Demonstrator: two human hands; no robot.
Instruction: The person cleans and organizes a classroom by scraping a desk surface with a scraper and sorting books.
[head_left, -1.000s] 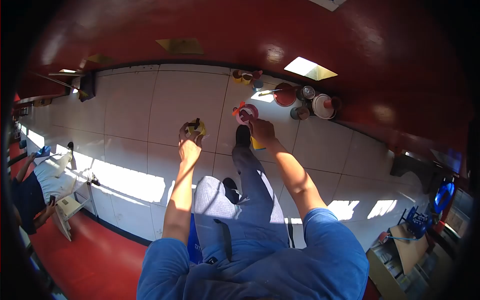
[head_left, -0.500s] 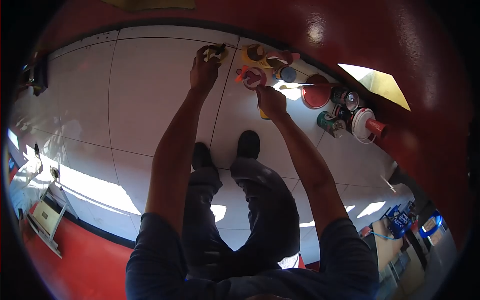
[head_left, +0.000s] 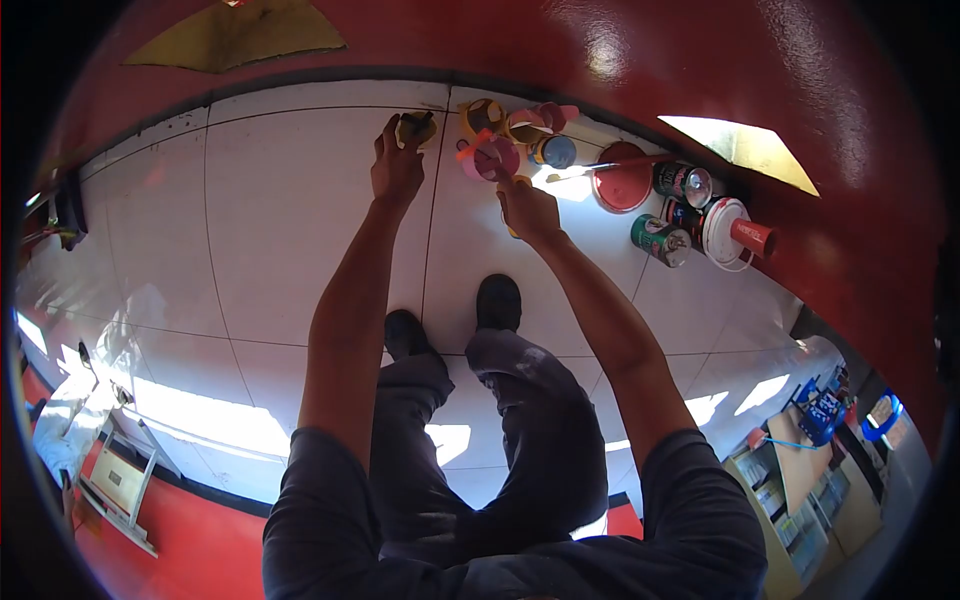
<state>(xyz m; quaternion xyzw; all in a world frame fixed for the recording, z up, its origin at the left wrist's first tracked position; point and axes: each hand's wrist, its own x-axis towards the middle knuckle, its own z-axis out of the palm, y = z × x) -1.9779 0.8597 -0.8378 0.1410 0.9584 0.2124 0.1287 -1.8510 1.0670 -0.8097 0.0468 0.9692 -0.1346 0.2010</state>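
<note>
My left hand (head_left: pixel 397 170) is closed on the edge of a small yellow cup-like container (head_left: pixel 416 130) with something dark across its top. My right hand (head_left: pixel 528 208) is closed beside a pink container (head_left: pixel 490 158), which has a bright orange strip (head_left: pixel 484 141) on its rim. A bit of yellow shows under the right hand; what it grips is mostly hidden. Just beyond stand a yellow cut-open container (head_left: pixel 484 117), a pinkish cut-open one (head_left: pixel 552 117) and a small tin with a bluish top (head_left: pixel 555 151).
To the right, a stick (head_left: pixel 610 168) lies across a round red lid or tin top (head_left: pixel 621 180). A dark can (head_left: pixel 683 184), a green can (head_left: pixel 660 241) and a white-rimmed bucket (head_left: pixel 721 232) with a red cup (head_left: pixel 753 237) stand near the red wall (head_left: pixel 720 70). My shoes (head_left: pixel 498 302) are on the tiles.
The view has shifted, so the floor and cans sit a little lower. My right hand has come closer to the pink container. My left hand stays at the yellow container.
</note>
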